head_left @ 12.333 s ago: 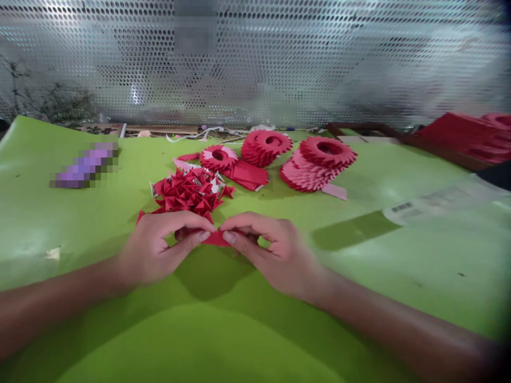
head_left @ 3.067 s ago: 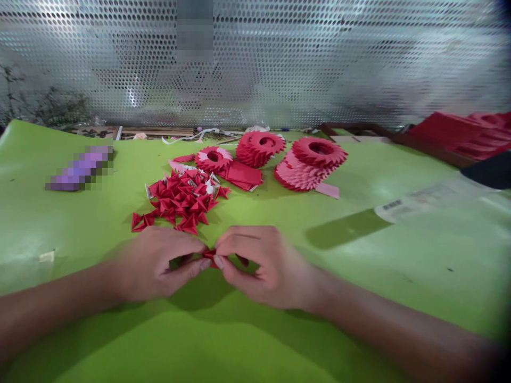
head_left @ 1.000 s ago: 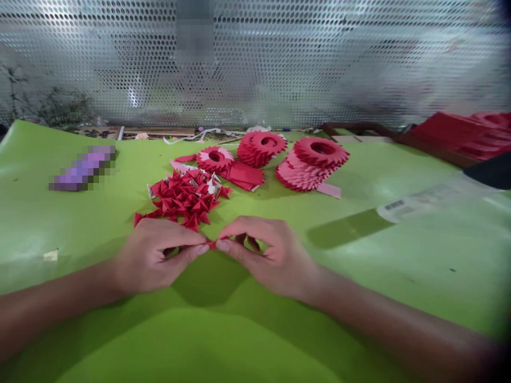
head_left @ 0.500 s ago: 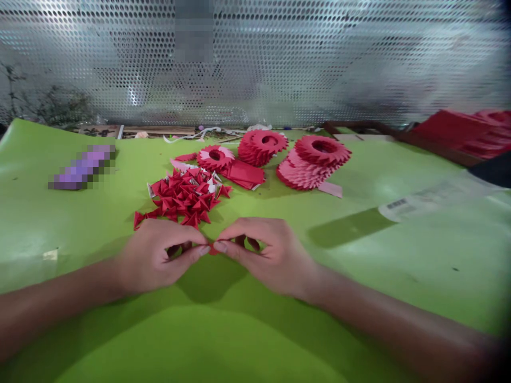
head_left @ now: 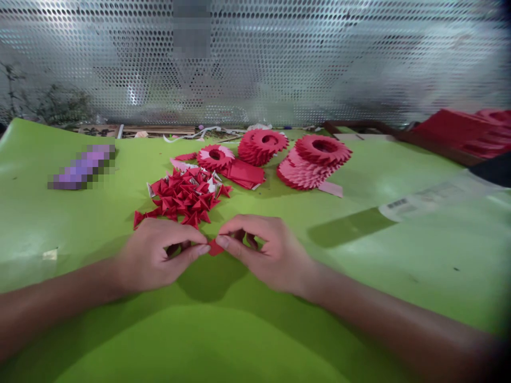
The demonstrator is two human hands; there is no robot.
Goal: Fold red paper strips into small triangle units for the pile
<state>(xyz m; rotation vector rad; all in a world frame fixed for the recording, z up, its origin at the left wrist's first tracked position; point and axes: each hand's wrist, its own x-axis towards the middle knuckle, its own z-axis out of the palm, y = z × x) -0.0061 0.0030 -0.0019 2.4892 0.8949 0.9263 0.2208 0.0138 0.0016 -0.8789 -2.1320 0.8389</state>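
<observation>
The person's left hand [head_left: 151,260] and right hand [head_left: 277,255] meet tip to tip over the bright green, glossy table covering [head_left: 207,340], holding between them a small red folded piece of paper [head_left: 216,247]. Each hand pinches it with thumb and index finger nearly closed, the left at its left side and the right at its upper right, while the other fingers curl behind, partly hidden. The piece's lower part shows as a small flat red patch between the two thumbs; its exact fold is too small to tell. Just beyond the left hand lies a loose heap of red, pointed, folded paper pieces [head_left: 186,196], with a few white bits among them. Behind the heap, a low ring of red and pink folded paper [head_left: 205,160] lies next to a stack of flat red paper rectangles [head_left: 247,174]. Farther back stands a short red cylinder of interlocked paper points [head_left: 250,149], and to its right a taller, leaning cylinder with a red top and pink body [head_left: 297,171], a flat pink paper strip [head_left: 332,189] at its base. A purple, pixelated object [head_left: 83,167] lies well apart on the left, a clear plastic sheet with a printed label [head_left: 423,198] on the right. A perforated metal panel [head_left: 255,69] rises behind the table.
</observation>
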